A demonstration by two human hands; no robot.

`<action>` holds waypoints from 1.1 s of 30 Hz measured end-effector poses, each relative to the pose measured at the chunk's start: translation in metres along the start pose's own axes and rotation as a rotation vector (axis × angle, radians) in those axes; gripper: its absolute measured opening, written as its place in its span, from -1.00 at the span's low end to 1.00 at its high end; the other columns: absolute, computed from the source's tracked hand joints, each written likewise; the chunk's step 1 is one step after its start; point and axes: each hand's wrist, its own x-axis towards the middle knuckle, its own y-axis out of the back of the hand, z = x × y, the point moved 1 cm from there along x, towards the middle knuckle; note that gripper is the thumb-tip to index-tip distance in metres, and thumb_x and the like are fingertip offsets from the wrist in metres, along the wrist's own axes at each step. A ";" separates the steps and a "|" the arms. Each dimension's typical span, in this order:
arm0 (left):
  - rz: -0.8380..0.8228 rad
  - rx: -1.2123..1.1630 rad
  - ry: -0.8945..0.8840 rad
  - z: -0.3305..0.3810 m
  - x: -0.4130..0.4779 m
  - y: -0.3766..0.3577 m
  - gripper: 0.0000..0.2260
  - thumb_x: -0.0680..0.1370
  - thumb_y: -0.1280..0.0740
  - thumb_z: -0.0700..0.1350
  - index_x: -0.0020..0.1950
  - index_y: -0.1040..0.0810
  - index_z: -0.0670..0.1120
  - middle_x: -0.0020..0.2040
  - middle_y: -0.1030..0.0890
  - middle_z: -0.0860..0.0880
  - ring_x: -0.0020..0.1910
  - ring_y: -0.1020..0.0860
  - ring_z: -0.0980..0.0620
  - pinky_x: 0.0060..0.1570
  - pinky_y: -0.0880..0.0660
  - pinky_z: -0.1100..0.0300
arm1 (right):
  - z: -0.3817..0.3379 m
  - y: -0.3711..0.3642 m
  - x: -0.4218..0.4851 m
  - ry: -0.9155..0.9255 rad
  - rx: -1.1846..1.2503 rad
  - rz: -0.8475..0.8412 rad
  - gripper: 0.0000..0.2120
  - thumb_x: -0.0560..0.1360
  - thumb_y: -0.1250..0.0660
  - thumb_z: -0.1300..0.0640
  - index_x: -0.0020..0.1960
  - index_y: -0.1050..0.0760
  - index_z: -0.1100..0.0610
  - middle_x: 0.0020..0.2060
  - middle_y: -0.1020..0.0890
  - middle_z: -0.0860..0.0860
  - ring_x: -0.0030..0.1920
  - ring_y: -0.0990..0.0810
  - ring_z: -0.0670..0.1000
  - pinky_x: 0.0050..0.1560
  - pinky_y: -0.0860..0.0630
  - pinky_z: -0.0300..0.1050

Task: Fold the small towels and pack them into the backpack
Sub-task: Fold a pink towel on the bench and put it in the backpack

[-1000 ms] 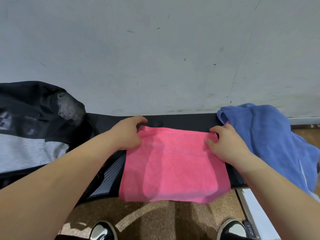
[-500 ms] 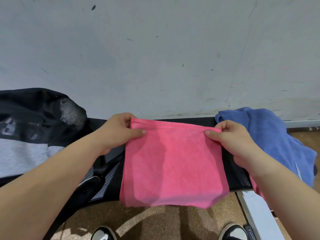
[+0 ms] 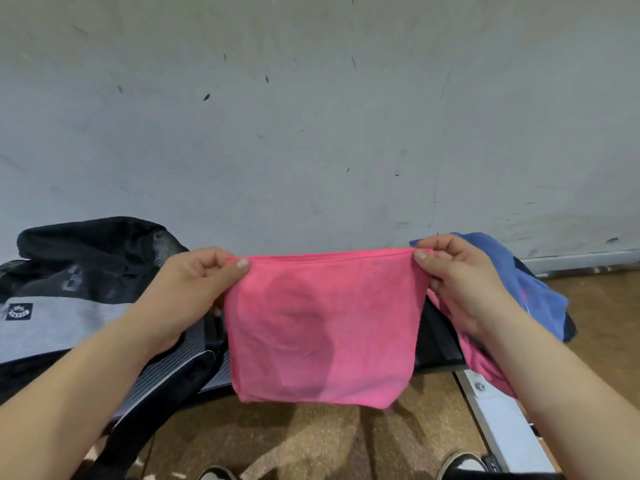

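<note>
So the towel (image 3: 322,327) hangs flat for folding, my left hand (image 3: 194,292) and right hand (image 3: 460,282) each pinch a top corner.

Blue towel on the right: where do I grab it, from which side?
Probably pinch the blue towel at its raised top fold, from above: it lies crumpled in a heap, no corner shows, and the right hand hides part of it.

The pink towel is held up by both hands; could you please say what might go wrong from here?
The left hand and right hand only pinch the pink towel by its top corners; a slip could drop it onto the floor. Its hanging layers could shift, spoiling the fold. The right forearm passes beside the blue towel and might snag it.
</note>
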 end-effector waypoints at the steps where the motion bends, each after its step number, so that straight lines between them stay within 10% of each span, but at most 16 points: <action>1: 0.016 -0.015 -0.009 0.004 -0.005 -0.003 -0.74 0.60 -0.43 -0.07 -0.22 -0.61 -0.18 -0.40 -0.50 -0.08 -0.42 -0.42 0.03 -0.47 -0.41 0.30 | -0.003 0.002 -0.004 0.012 0.029 0.019 -0.87 0.56 -0.40 0.37 -0.04 -0.61 0.16 -0.25 -0.64 0.09 -0.26 -0.55 -0.01 -0.16 -0.46 -0.11; 15: 0.375 -0.142 -0.158 0.018 -0.008 -0.013 -0.73 0.60 -0.47 0.07 -0.20 -0.61 -0.07 -0.24 -0.54 -0.24 -0.23 -0.42 -0.08 -0.15 -0.39 -0.05 | -0.027 -0.012 -0.034 0.420 -0.237 0.123 -0.75 0.62 -0.37 0.30 0.07 -0.65 -0.04 -0.36 -0.62 -0.13 -0.36 -0.45 -0.13 -0.33 -0.35 -0.28; 21: 0.351 0.146 -0.094 0.003 0.009 -0.008 -0.70 0.60 -0.45 0.07 -0.15 -0.64 -0.14 -0.24 -0.58 -0.37 -0.31 -0.45 -0.05 -0.18 -0.44 0.06 | -0.002 -0.024 -0.010 0.152 -0.207 0.201 -0.88 0.54 -0.49 0.23 0.05 -0.66 0.07 -0.21 -0.66 0.20 -0.23 -0.53 0.04 -0.15 -0.49 -0.10; 25: 0.391 0.148 -0.012 -0.004 0.023 -0.009 -0.64 0.62 -0.42 0.08 -0.15 -0.61 -0.22 -0.36 -0.50 -0.08 -0.34 -0.42 0.00 -0.21 -0.42 0.09 | 0.010 -0.033 0.003 -0.055 -0.176 0.208 -0.96 0.52 -0.50 0.27 -0.09 -0.67 0.25 -0.24 -0.69 0.16 -0.18 -0.61 0.09 -0.17 -0.61 -0.04; 33: 0.205 -0.131 0.083 0.012 0.002 -0.059 -0.63 0.62 -0.44 0.03 -0.19 -0.53 -0.25 -0.44 -0.46 -0.14 -0.54 -0.43 -0.02 -0.44 -0.45 0.15 | 0.007 -0.086 -0.020 -0.122 0.041 0.099 -0.91 0.53 -0.47 0.27 0.03 -0.62 0.20 -0.19 -0.65 0.13 -0.22 -0.60 0.05 -0.26 -0.55 -0.09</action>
